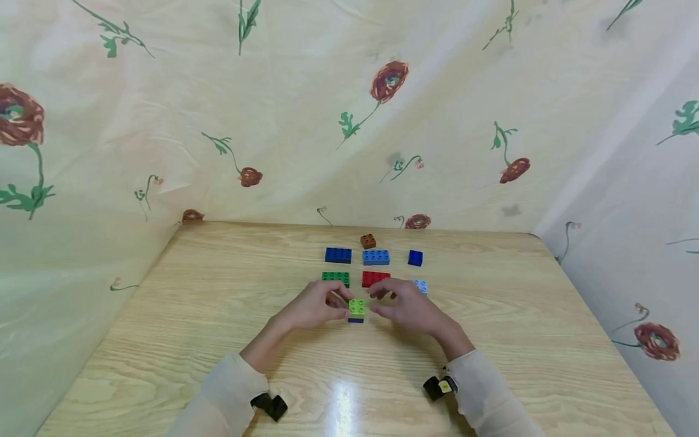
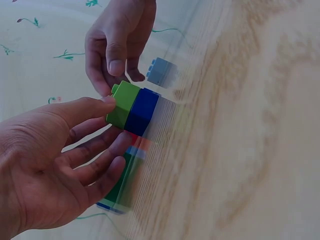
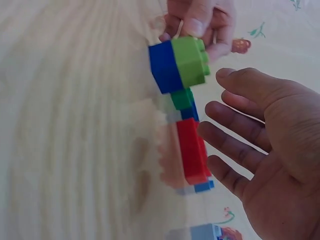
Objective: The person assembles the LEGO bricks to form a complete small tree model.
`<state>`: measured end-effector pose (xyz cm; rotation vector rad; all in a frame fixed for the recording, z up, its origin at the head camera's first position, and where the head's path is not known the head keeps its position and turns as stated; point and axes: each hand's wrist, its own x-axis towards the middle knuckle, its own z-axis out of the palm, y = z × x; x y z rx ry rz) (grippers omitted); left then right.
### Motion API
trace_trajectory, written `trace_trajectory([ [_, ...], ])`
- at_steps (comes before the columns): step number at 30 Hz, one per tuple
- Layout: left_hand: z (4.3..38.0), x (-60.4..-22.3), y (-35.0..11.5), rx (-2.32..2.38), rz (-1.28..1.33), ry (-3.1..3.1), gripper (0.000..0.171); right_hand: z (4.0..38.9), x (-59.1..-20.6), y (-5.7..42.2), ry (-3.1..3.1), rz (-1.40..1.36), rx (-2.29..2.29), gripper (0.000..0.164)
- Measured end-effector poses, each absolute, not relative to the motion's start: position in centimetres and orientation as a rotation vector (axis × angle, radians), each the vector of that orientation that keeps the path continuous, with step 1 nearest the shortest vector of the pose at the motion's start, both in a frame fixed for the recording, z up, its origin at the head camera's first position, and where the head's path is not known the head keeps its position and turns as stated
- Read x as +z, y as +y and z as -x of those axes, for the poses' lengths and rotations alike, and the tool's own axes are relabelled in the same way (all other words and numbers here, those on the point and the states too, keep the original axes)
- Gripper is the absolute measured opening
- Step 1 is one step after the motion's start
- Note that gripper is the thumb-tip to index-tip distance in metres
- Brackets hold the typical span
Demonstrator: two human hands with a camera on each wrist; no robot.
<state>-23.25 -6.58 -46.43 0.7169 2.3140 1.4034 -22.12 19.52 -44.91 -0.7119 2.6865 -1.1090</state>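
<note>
A lime green brick (image 1: 357, 306) sits on top of a dark blue brick (image 2: 142, 111), making a small two-brick stack on the table. My left hand (image 1: 318, 303) is at the stack's left side, its thumb (image 2: 102, 105) and index finger pinching the lime green brick. The other left fingers are spread loosely beside it. On the stack's right side, my right hand (image 1: 406, 303) is apart from it, with relaxed, gently bent fingers (image 3: 230, 140) and nothing in them. Just beyond the hands lie a green brick (image 1: 335, 277) and a red brick (image 1: 375, 278).
Farther back are a dark blue long brick (image 1: 338, 255), a medium blue long brick (image 1: 375, 257), a brown brick (image 1: 368, 241) and a small blue brick (image 1: 415, 258). A light blue brick (image 1: 421, 286) is partly behind my right hand. Flowered cloth (image 1: 306, 109) encloses the wooden table (image 1: 191, 315).
</note>
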Motion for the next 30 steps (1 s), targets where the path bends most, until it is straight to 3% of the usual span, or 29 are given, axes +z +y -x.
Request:
trace_trajectory([
  [10,23.2,-46.5,-6.4,1.383,-0.719,2.331,0.023,22.7,-44.1,21.9,2.81,0.761,-1.095,0.026],
  [30,23.2,-46.3,-6.6,1.376,-0.694,2.341,0.022,23.5,-44.9,26.8,2.905,0.503,-1.126,0.029],
])
